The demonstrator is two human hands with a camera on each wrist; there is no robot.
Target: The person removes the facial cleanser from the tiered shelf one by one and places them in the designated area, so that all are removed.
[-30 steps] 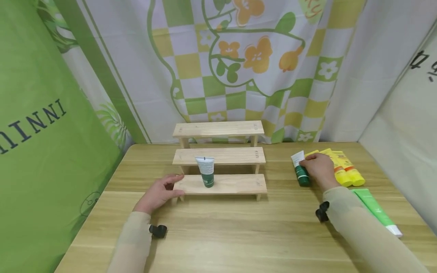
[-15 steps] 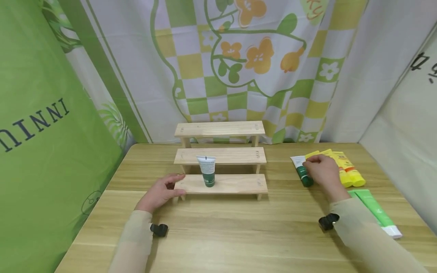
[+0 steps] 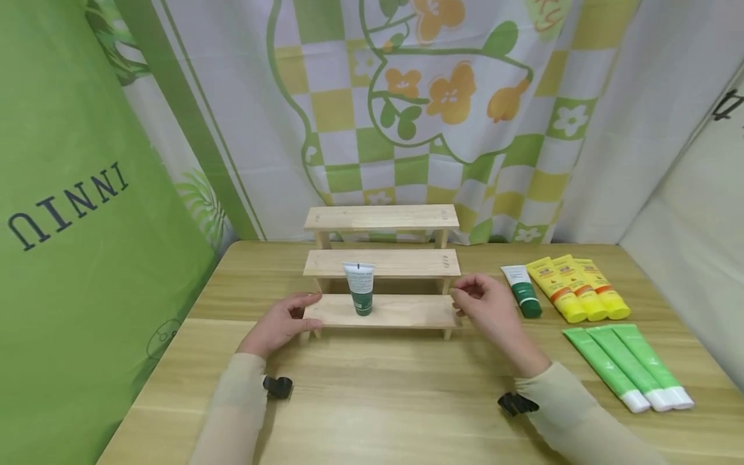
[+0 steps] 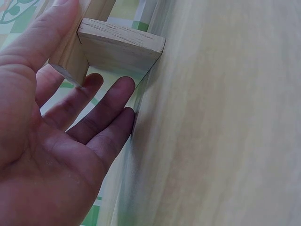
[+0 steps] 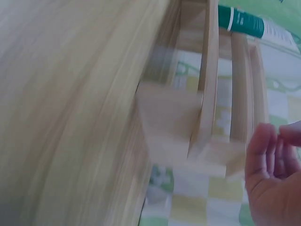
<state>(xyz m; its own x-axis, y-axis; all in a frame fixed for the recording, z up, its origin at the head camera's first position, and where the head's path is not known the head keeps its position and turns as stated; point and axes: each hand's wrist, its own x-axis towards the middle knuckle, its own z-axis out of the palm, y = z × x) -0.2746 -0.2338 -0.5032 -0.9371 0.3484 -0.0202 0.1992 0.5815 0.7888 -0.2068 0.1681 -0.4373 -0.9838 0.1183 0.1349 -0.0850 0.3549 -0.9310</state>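
A three-step wooden stand [image 3: 382, 263] sits at the middle of the table. My left hand [image 3: 280, 326] grips the left end of its lowest step, thumb at the front edge and index finger behind; the left wrist view shows the other fingers [image 4: 106, 110] loosely bent beside a leg. A small white and dark-green tube [image 3: 360, 290] stands upright on that step, left of its middle. My right hand [image 3: 488, 307], its fingers loosely bent and holding nothing, is at the step's right end. Whether it touches the wood I cannot tell.
On the right lie another white and dark-green tube [image 3: 521, 290], three yellow tubes [image 3: 575, 289] and three light-green tubes [image 3: 630, 367] with white caps. A patterned curtain [image 3: 430, 123] hangs behind the table, and a green cloth [image 3: 75, 258] hangs at the left.
My right hand has let go of the lying white and dark-green tube and moved left to the stand. That tube now lies beside the yellow ones. My left hand keeps its place.
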